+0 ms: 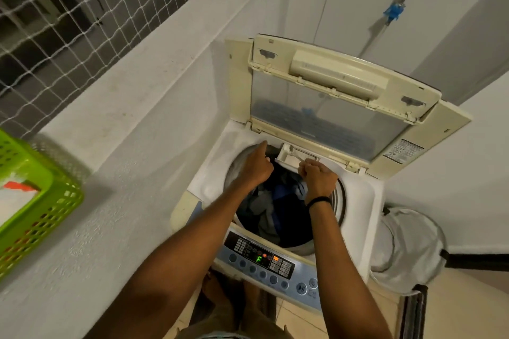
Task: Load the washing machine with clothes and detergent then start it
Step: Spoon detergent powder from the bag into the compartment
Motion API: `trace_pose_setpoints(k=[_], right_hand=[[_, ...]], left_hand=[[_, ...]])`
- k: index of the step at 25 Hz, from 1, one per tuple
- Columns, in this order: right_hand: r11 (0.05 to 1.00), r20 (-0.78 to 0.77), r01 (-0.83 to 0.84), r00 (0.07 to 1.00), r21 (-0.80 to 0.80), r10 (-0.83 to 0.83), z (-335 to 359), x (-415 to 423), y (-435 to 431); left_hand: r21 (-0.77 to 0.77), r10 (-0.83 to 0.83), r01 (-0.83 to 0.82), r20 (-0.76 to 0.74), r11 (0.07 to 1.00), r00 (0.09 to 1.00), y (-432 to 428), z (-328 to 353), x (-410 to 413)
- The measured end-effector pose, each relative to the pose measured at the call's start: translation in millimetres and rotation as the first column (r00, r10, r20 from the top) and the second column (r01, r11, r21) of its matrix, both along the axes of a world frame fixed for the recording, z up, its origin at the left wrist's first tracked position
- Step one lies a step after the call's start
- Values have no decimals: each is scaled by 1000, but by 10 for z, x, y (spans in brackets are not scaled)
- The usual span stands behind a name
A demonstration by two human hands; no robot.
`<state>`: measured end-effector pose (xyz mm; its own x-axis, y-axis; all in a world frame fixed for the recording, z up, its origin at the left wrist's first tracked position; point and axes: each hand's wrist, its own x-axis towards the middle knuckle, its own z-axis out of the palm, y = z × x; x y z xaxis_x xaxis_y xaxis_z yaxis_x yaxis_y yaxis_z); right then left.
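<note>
Washing machine (358,195) stands right in front of me, its lid (330,107) tipped up at the back and dark clothes (275,209) already heaped in the drum. The detergent drawer (286,154) sits at the rear rim, lying crosswise, just beyond my knuckles. My right hand (319,176) is nearer it, fisted around a pale handle (297,157) that reaches into the drawer. My left hand (256,165) holds nothing: forefinger stretched to the rim just left, other fingers curled.

A green letter F glows on the little screen (259,259) of my washing machine (358,181). One round button (301,288) shows a play-and-pause sign. The words on the lid sticker (402,151) are too small to read
</note>
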<state>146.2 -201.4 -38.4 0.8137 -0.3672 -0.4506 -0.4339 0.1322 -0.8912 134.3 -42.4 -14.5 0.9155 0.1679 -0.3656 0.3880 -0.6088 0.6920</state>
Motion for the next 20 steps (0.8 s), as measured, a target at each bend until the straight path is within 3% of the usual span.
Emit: trace_pose_setpoints(k=[3, 9, 15, 20], right_hand=[[951, 1, -62, 998, 304, 65, 372, -48, 279], [801, 127, -276, 961, 531, 247, 1169, -295, 1003], [643, 200, -519, 841, 563, 503, 1859, -725, 1719], [470, 308, -772, 614, 428, 727, 2284, -1141, 2312]], left_hand=[[-31, 140, -136, 179, 990, 974, 316, 381, -200], [-152, 408, -386, 503, 910, 762, 1078, 1328, -852], [-284, 550, -497, 632, 820, 546, 1704, 2103, -1745], [-316, 637, -642, 684, 699, 357, 2201, 2478, -2506]])
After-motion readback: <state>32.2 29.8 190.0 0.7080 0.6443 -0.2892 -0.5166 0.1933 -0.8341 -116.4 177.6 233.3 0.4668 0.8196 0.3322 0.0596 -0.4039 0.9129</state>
